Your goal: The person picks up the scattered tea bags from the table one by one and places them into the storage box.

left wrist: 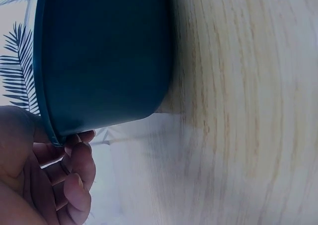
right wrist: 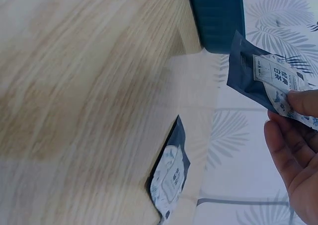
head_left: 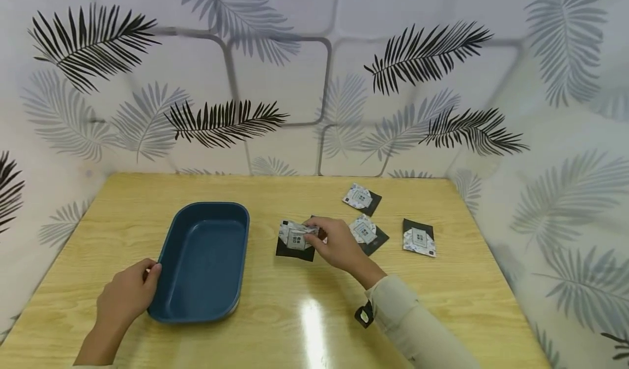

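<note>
On the left of the table stands a deep dark-blue plastic tub (head_left: 208, 271). My left hand (head_left: 129, 290) grips its left rim, the thumb on one side and fingertips curled beneath the lip in the left wrist view. To the right of the tub, my right hand (head_left: 339, 243) pinches a black-and-white tea sachet (head_left: 295, 241) by one edge. In the right wrist view this sachet (right wrist: 278, 78) is held up off the table, its printed label showing. Another sachet (head_left: 369, 235) lies just beyond the right hand.
More matching sachets lie on the right half of the wooden table (head_left: 442, 303): one sachet (head_left: 362, 198) near the back, one sachet (head_left: 419, 238) farther right. A leaf-patterned cloth (head_left: 295, 85) hangs behind the table's back edge.
</note>
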The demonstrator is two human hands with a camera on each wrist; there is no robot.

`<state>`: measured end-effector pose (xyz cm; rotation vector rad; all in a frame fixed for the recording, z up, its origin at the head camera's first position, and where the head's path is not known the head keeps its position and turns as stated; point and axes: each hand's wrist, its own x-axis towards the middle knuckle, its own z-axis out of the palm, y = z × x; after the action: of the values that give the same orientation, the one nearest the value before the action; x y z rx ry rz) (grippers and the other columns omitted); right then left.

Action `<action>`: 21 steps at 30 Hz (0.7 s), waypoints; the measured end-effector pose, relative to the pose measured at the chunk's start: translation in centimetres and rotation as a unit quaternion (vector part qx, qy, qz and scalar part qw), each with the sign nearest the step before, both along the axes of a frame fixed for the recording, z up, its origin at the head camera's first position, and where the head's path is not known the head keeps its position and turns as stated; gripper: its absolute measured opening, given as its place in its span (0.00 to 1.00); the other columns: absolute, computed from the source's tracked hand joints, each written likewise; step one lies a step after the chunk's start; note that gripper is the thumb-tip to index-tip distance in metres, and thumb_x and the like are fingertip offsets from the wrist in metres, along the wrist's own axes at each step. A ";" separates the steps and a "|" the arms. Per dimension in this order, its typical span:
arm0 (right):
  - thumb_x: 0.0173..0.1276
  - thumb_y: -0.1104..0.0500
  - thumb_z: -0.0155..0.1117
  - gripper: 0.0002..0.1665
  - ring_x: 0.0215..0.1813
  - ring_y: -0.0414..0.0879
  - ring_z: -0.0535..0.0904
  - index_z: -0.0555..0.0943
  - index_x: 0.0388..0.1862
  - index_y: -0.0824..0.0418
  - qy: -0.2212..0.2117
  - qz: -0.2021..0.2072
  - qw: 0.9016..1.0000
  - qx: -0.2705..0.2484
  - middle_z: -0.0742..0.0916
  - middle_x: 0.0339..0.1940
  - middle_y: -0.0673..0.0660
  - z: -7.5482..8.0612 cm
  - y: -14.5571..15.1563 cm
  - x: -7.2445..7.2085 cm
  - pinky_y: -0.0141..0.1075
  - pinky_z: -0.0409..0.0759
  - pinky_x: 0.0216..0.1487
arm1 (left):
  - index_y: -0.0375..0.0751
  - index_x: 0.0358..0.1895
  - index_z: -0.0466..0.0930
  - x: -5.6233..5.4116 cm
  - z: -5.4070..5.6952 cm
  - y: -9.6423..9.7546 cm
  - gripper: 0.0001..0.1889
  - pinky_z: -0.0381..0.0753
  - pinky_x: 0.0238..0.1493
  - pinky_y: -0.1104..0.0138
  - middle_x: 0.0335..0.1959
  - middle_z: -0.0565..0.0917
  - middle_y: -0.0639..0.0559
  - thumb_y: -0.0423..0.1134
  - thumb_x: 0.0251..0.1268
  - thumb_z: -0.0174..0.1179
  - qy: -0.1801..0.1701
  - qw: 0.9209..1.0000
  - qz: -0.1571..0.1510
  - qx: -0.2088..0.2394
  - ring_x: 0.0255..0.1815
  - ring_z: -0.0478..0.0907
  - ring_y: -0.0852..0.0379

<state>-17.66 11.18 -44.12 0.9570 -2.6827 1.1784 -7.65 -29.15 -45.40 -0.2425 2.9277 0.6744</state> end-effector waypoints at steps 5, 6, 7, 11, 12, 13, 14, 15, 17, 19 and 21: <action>0.70 0.62 0.66 0.13 0.34 0.42 0.84 0.84 0.52 0.61 0.001 0.000 1.000 0.004 0.89 0.41 0.57 0.8 -1.1 -0.4 0.29 0.82 0.37 | 0.28 0.58 0.75 -0.3 -0.1 0.2 0.22 0.72 0.23 0.62 0.38 0.86 0.35 0.45 0.81 0.42 0.026 1.000 -0.005 0.014 0.27 0.80 0.52; 0.70 0.62 0.66 0.13 0.34 0.42 0.84 0.84 0.52 0.62 0.002 0.002 1.000 0.001 0.90 0.41 0.57 0.9 -1.4 -0.5 0.29 0.82 0.37 | 0.27 0.58 0.75 -0.3 -0.1 0.2 0.22 0.71 0.23 0.62 0.37 0.86 0.36 0.44 0.81 0.43 0.033 0.999 -0.005 0.018 0.26 0.80 0.53; 0.70 0.61 0.66 0.13 0.33 0.42 0.84 0.84 0.52 0.62 0.004 0.005 1.000 0.000 0.90 0.41 0.57 1.0 -1.7 -0.6 0.29 0.82 0.37 | 0.27 0.57 0.75 -0.3 -0.1 0.3 0.21 0.71 0.23 0.63 0.35 0.86 0.37 0.43 0.81 0.44 0.040 0.999 -0.004 0.022 0.25 0.79 0.54; 0.70 0.61 0.66 0.13 0.31 0.41 0.83 0.84 0.52 0.62 0.013 0.019 1.000 -0.008 0.90 0.39 0.57 1.3 -2.7 -0.7 0.28 0.81 0.35 | 0.26 0.57 0.75 -0.3 -0.1 0.5 0.20 0.71 0.22 0.63 0.35 0.85 0.37 0.42 0.80 0.46 0.048 0.998 -0.001 0.030 0.24 0.78 0.55; 0.70 0.61 0.66 0.13 0.30 0.41 0.83 0.84 0.52 0.62 0.013 0.021 1.000 -0.010 0.90 0.39 0.57 1.3 -2.9 -0.7 0.27 0.80 0.35 | 0.27 0.57 0.75 -0.3 -0.2 0.5 0.20 0.71 0.22 0.63 0.35 0.85 0.36 0.42 0.80 0.46 0.046 0.998 -0.001 0.031 0.25 0.78 0.54; 0.70 0.61 0.66 0.13 0.30 0.41 0.83 0.84 0.52 0.62 0.013 0.022 1.000 -0.009 0.90 0.39 0.57 1.3 -3.1 -0.7 0.27 0.80 0.35 | 0.27 0.57 0.75 -0.3 -0.2 0.5 0.19 0.71 0.22 0.63 0.35 0.86 0.36 0.41 0.80 0.46 0.044 0.999 -0.001 0.032 0.25 0.79 0.54; 0.70 0.61 0.66 0.13 0.31 0.41 0.83 0.84 0.52 0.62 0.011 0.024 1.000 -0.010 0.90 0.40 0.57 1.4 -3.3 -0.7 0.27 0.80 0.35 | 0.27 0.57 0.75 -0.3 -0.2 0.5 0.20 0.72 0.22 0.63 0.35 0.86 0.36 0.41 0.80 0.46 0.041 0.999 -0.001 0.033 0.25 0.79 0.54; 0.70 0.61 0.66 0.13 0.31 0.42 0.84 0.84 0.52 0.63 0.008 0.025 1.000 -0.009 0.90 0.40 0.57 1.4 -3.5 -0.7 0.27 0.80 0.35 | 0.26 0.57 0.75 -0.3 -0.2 0.5 0.20 0.72 0.23 0.63 0.36 0.86 0.35 0.42 0.80 0.46 0.038 0.999 -0.002 0.034 0.25 0.80 0.54; 0.70 0.61 0.66 0.14 0.33 0.42 0.84 0.84 0.53 0.62 0.003 0.026 1.000 -0.007 0.90 0.42 0.58 1.6 -3.8 -0.6 0.27 0.81 0.37 | 0.27 0.58 0.75 -0.2 -0.2 0.5 0.20 0.72 0.23 0.63 0.36 0.86 0.35 0.42 0.80 0.46 0.032 0.999 0.000 0.036 0.26 0.80 0.53; 0.71 0.61 0.65 0.14 0.34 0.43 0.85 0.84 0.53 0.62 0.002 0.026 1.000 -0.005 0.90 0.43 0.58 1.8 -4.2 -0.7 0.28 0.81 0.38 | 0.27 0.58 0.75 -0.1 -0.2 0.4 0.20 0.72 0.23 0.63 0.37 0.86 0.35 0.42 0.80 0.46 0.030 0.999 0.002 0.034 0.27 0.81 0.53; 0.71 0.61 0.65 0.13 0.35 0.44 0.85 0.84 0.53 0.62 0.002 0.026 1.000 -0.006 0.90 0.44 0.58 2.0 -4.7 -0.8 0.28 0.82 0.39 | 0.27 0.58 0.74 -0.1 -0.2 0.3 0.20 0.72 0.23 0.63 0.37 0.86 0.35 0.42 0.80 0.46 0.030 0.999 0.003 0.033 0.27 0.81 0.53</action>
<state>-18.42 6.53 -42.13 1.0316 -2.6605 1.1988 -7.76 -28.81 -45.60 -0.2288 2.9562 0.7927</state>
